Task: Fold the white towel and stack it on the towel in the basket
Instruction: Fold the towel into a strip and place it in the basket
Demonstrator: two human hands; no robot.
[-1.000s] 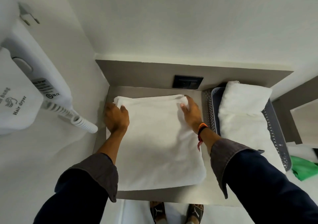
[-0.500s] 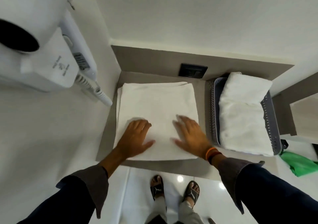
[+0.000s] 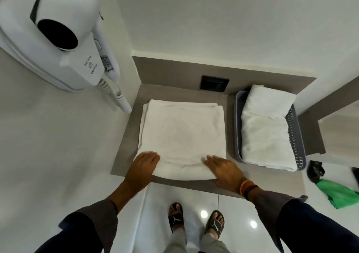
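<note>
The white towel [image 3: 182, 138] lies flat on the grey counter [image 3: 126, 145], already folded into a thick square, with its near edge close to the counter's front edge. The step in hand seems to be pressing and smoothing this near edge before the next fold or the lift. To do it well, both palms should press evenly, so the layers stay aligned at the corners, and the next grasp should take all layers together, otherwise the lower ones can slip out. The left hand [image 3: 143, 167] rests palm down on the near left corner, fingers together and pointing away from the body. The right hand [image 3: 223, 172] rests palm down on the near right corner, fingers slightly spread, partly over the counter. Neither hand grasps anything; both are flat and open. The basket [image 3: 236, 128] stands just beside the towel on the right, and a folded towel in the basket [image 3: 266, 132] waits for the stack.
</note>
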